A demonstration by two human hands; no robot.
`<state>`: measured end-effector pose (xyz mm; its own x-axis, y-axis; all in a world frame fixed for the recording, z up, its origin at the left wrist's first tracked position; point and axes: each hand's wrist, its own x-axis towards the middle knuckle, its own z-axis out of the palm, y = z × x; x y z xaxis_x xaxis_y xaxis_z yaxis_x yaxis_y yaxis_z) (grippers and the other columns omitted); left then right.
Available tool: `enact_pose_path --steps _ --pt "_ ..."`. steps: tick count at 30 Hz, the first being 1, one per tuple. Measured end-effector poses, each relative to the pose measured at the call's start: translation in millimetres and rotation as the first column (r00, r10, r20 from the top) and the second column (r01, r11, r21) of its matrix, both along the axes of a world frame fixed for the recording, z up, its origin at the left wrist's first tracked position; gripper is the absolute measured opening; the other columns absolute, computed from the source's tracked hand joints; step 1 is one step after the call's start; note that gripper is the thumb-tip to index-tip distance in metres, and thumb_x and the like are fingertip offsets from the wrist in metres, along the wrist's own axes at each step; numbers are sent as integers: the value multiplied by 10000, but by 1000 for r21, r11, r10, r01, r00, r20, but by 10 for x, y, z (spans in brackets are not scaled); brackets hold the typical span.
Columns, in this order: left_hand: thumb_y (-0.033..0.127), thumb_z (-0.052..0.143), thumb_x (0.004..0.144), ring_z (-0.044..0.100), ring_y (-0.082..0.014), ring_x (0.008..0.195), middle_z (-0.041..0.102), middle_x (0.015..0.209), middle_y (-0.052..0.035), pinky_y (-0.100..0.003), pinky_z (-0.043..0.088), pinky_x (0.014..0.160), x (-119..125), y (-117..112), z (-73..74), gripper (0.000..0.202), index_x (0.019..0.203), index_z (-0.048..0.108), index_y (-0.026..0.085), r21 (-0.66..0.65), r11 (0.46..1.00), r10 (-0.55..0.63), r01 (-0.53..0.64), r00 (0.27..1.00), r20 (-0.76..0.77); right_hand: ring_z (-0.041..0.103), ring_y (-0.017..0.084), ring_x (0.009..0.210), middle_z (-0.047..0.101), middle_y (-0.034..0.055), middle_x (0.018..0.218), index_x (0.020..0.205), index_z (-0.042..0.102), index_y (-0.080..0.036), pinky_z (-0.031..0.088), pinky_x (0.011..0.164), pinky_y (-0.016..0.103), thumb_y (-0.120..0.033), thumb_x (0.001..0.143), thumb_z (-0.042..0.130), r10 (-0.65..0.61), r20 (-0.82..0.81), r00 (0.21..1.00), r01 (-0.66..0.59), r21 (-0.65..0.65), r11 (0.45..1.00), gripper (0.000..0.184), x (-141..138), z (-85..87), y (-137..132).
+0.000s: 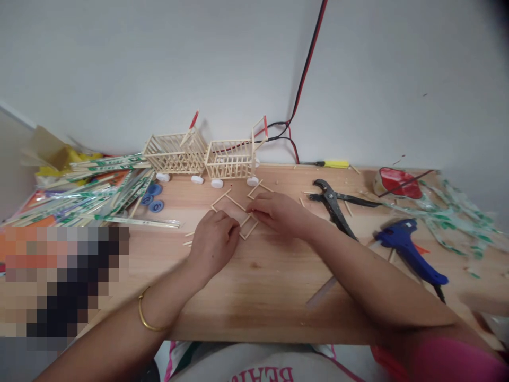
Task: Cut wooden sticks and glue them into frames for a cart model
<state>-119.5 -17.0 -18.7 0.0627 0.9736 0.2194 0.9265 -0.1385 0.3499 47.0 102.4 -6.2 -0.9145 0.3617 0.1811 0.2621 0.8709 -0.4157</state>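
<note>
A small flat frame of thin wooden sticks lies on the table between my hands. My left hand has its fingers curled down on the frame's left side, partly hiding it. From the other side my right hand pinches at a stick near the frame's right corner; its fingertips cover the exact contact. Just beyond my right fingers rests a smaller angled piece of joined sticks. Behind stand two stick-built carts, the left cart and the right cart, both with white wheels and red-marked handles.
Wrapped chopsticks are heaped at left beside blue bottle caps. On the right lie black-handled cutters, a blue glue gun, a clear glue stick, a red roll and torn wrappers. A yellow-handled tool is by the wall.
</note>
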Motion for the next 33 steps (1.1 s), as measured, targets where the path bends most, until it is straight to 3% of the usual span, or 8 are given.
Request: enact_pose_path --steps 10,33 --pt "162 487 816 548 -197 764 616 728 -72 -338 421 729 -15 26 -11 203 760 682 160 -5 999 -33 33 999 -8 535 145 765 604 58 817 852 648 -153 352 675 252 -165 877 475 57 28 998 -57 -3 998 175 -62 -82 -38" --pt "188 477 838 520 -201 784 595 759 -70 -338 410 729 -21 -88 30 205 791 675 161 -68 986 -149 151 988 34 532 158 804 582 56 899 864 619 -174 336 729 274 -200 861 474 61 151 987 -67 37 997 147 21 -11 -168"
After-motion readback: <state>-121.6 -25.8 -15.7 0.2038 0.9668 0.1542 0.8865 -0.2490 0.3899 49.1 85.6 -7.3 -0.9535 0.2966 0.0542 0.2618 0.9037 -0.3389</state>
